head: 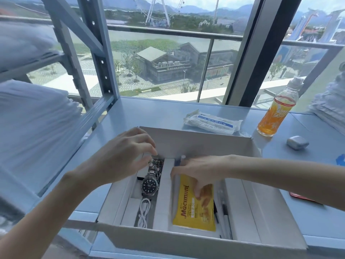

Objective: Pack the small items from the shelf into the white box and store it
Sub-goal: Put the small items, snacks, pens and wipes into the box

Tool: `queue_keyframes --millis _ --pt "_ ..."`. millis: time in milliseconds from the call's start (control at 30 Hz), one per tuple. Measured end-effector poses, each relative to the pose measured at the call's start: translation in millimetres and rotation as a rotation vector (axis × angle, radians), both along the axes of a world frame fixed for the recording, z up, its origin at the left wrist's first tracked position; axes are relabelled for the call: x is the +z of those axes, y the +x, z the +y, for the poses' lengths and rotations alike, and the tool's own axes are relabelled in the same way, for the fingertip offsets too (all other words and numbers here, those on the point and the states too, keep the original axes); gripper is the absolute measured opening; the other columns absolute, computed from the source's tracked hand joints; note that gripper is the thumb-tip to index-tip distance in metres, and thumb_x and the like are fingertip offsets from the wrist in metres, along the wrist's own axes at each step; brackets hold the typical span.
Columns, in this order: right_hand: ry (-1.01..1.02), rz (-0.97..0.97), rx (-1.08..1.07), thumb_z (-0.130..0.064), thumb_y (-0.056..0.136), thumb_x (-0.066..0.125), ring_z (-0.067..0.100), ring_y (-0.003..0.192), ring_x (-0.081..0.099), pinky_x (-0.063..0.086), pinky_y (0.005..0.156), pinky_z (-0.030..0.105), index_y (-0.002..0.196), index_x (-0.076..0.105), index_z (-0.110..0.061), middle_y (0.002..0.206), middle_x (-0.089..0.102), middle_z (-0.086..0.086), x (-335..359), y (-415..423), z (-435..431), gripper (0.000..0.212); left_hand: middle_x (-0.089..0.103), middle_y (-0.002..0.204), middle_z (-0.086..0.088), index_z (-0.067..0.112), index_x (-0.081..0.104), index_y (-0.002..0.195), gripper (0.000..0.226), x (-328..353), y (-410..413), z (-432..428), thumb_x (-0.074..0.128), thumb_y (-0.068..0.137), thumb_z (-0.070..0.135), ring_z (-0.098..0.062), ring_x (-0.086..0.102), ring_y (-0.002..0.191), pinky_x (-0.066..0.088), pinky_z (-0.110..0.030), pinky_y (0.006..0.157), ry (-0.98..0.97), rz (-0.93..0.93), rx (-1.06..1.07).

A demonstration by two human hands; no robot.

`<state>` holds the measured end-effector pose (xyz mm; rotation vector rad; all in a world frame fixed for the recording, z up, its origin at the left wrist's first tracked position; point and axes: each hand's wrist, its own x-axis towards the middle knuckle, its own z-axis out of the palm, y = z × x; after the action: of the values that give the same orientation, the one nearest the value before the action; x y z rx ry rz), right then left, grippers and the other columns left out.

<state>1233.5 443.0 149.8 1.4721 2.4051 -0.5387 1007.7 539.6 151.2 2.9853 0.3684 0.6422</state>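
Right hand (pixel 197 174) pinches the yellow packet (pixel 194 206) at its far end, thumb on top, inside the white box (pixel 186 242); left hand (pixel 121 156) curls over the slot just left of it, fingertips at something glittery beyond the watch (pixel 150 185), pinching or only touching, can't tell; cable (pixel 144 212) lies nearer than the watch, pens (pixel 224 215) just right of the packet; about halfway, I'd judge; mask pack (pixel 212 121), bottle (pixel 276 111) and small case (pixel 297 143) sit beyond and right of the hands on the blue shelf (pixel 149 113), by a big window (pixel 168 62); box open, not yet stored.
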Motion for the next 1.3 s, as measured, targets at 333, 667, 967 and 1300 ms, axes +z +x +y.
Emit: queue_keyframes --millis 333,667,967,1300 --pt "0.346 0.394 -0.453 -0.032 0.077 0.072 0.019 0.083 0.058 0.053 0.071 0.033 0.09 0.048 -0.034 0.095 0.061 0.0 39.6 44.0 -13.0 0.027 0.067 0.091 0.015 0.029 0.062 0.101 0.05 25.8 34.6 -9.0 0.056 0.073 0.069 -0.001 0.062 0.081 0.051 -0.021 0.07 -0.466 0.046 0.054" --pt "0.431 0.358 -0.301 -0.029 0.079 0.071 0.005 0.083 0.055 0.044 0.068 0.019 0.096 0.063 -0.024 0.09 0.063 -0.009 38.6 27.3 8.5 0.02 0.063 0.068 0.014 0.022 0.064 0.086 0.019 36.1 29.6 -2.0 0.077 0.073 0.026 -0.001 0.056 0.066 0.044 -0.014 0.056 -0.457 0.026 0.166" --pt "0.824 0.311 0.209 -0.023 0.072 0.078 0.009 0.077 0.061 0.042 0.073 0.019 0.082 0.07 -0.021 0.087 0.068 -0.006 23.1 -23.8 71.4 0.013 0.051 0.091 0.021 0.032 0.058 0.092 0.028 36.9 -31.5 -10.6 0.077 0.072 0.036 0.001 0.047 0.083 0.042 -0.018 0.069 -0.155 0.092 0.117" --pt "0.841 0.382 0.331 -0.021 0.086 0.065 0.014 0.078 0.062 0.048 0.075 0.028 0.092 0.066 -0.015 0.087 0.068 -0.004 -9.6 -43.8 89.8 0.009 0.064 0.087 0.028 0.038 0.071 0.079 0.014 27.8 -41.0 -14.8 0.06 0.081 0.046 0.005 0.043 0.089 0.037 -0.019 0.073 -0.007 0.241 0.039"
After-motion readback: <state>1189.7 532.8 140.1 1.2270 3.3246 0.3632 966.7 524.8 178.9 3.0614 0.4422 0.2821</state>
